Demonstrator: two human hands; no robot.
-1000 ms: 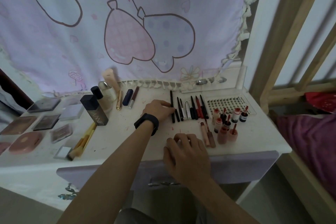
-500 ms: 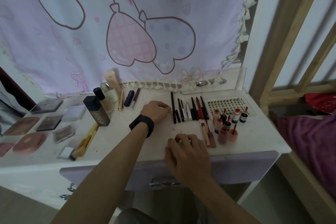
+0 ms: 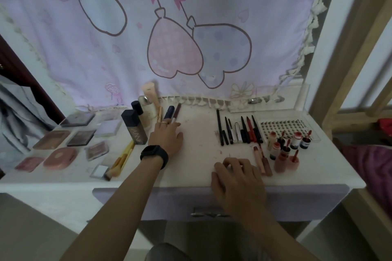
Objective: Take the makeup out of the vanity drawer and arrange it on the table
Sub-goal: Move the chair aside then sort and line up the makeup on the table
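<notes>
Makeup lies in groups on the white vanity top. A row of black and red pencils sits right of centre, with small lip bottles and two lip tubes beside it. My left hand, with a black watch on the wrist, lies flat, its fingertips touching the lower ends of a dark blue tube and a maroon tube. My right hand rests on the front edge with fingers loosely curled, holding nothing. The drawer below is closed.
Foundation bottles stand left of my left hand. Yellow brushes and several compacts and palettes fill the left side. A lash tray lies at the back right. A pink printed curtain hangs behind; a wooden frame stands right.
My left hand has left the pencil row and moved left and back to the two tubes, its fingers now straightened. The right hand has stayed in place.
</notes>
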